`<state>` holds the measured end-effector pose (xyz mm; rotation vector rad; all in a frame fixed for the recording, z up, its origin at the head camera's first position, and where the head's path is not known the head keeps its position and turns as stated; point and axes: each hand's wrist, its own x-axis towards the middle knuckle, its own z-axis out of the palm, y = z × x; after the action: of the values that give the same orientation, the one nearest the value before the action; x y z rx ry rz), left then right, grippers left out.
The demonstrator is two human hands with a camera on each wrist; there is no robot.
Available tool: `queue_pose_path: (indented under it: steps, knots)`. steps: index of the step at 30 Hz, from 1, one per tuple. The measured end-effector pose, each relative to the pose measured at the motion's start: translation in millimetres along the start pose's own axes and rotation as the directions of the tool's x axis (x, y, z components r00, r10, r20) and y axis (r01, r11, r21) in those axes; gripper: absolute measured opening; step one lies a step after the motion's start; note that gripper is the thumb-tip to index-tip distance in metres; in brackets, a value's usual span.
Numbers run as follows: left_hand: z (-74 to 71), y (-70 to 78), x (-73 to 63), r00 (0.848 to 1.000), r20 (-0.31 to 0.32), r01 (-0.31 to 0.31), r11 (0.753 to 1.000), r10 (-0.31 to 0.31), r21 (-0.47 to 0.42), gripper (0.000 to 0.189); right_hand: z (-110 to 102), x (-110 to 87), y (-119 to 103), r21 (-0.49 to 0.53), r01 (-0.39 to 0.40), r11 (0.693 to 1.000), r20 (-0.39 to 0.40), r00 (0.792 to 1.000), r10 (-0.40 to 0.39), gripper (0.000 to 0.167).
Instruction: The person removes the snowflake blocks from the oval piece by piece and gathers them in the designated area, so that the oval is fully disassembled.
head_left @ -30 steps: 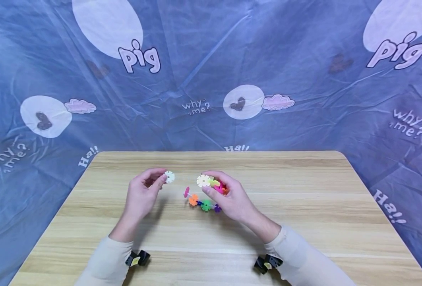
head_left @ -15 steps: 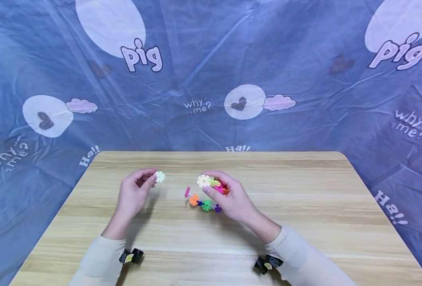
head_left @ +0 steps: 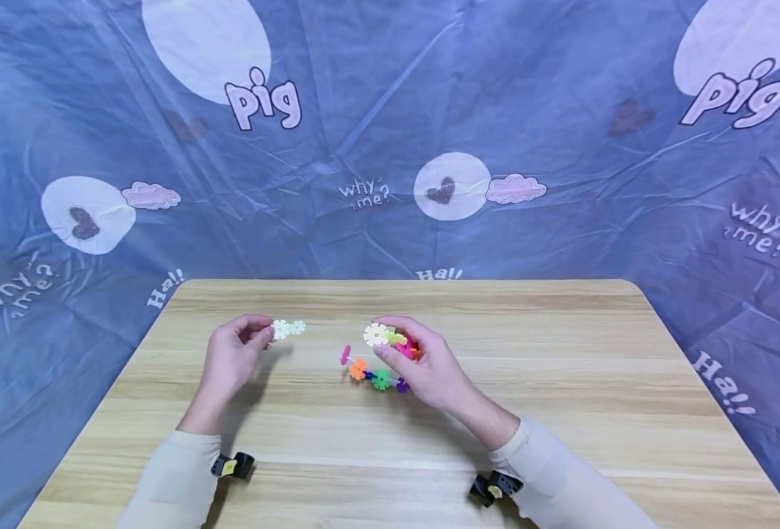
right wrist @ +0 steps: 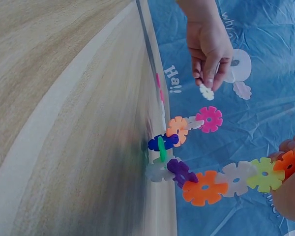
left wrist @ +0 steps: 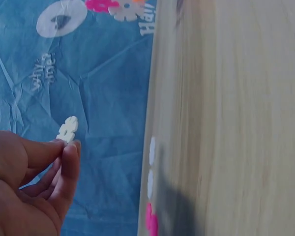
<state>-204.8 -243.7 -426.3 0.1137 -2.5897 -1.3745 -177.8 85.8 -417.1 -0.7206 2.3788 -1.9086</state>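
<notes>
My left hand (head_left: 233, 360) pinches a white snowflake disc (head_left: 280, 329) between thumb and fingertips, above the left part of the table. The same disc (left wrist: 68, 129) stands up from the fingertips in the left wrist view. My right hand (head_left: 430, 364) grips a chain of interlocked snowflake discs (right wrist: 205, 188) in several colours. A cream disc (head_left: 376, 334) and a yellow-green disc (head_left: 395, 337) show at its fingers. The chain's other stretch hangs in front, with orange (head_left: 358, 369) and green (head_left: 381, 379) discs, and ends in a pink disc (right wrist: 209, 119). Part of the chain is hidden by the hand.
Loose discs lie on the wooden table (head_left: 562, 353) near the left hand: white (head_left: 297, 328) ones and a pink (left wrist: 151, 219) one. A blue printed cloth (head_left: 337, 110) hangs behind the table. Each wrist wears a small black camera (head_left: 233, 465).
My left hand has moved left with the white disc, away from the chain, and a white disc on the table now shows beside it. The right hand stays where it was.
</notes>
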Motion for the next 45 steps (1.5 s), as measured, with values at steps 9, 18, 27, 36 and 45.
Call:
queue_pose_path:
  steps: [9,18,27,36,45]
  knots:
    - [-7.7,-15.4,8.1,0.998,0.061,0.028,0.994,-0.034,0.11,0.018,-0.3,-0.5,1.4,0.003,0.002,1.0,0.001,1.0,-0.002,0.041]
    - [-8.7,-23.1,15.0,0.995,0.086,0.043,0.986,-0.057,0.159,0.018,0.8,-0.1,-1.3,0.008,-0.008,1.0,0.002,1.0,0.008,0.042]
    - [-8.9,-29.0,21.8,0.985,0.147,0.058,0.97,-0.095,0.238,0.015,0.6,0.1,-2.4,0.002,-0.018,1.0,0.003,1.0,0.018,0.042]
    - [-9.2,-35.3,27.4,0.981,0.171,0.036,0.946,-0.095,0.321,0.013,1.4,-0.3,-2.4,0.009,-0.01,1.0,0.003,1.0,0.01,0.042]
    - [-8.0,-39.3,31.2,0.979,0.186,0.017,0.937,-0.088,0.349,0.014,1.6,-0.6,-1.2,0.01,0.014,1.0,-0.002,1.0,-0.014,0.041]
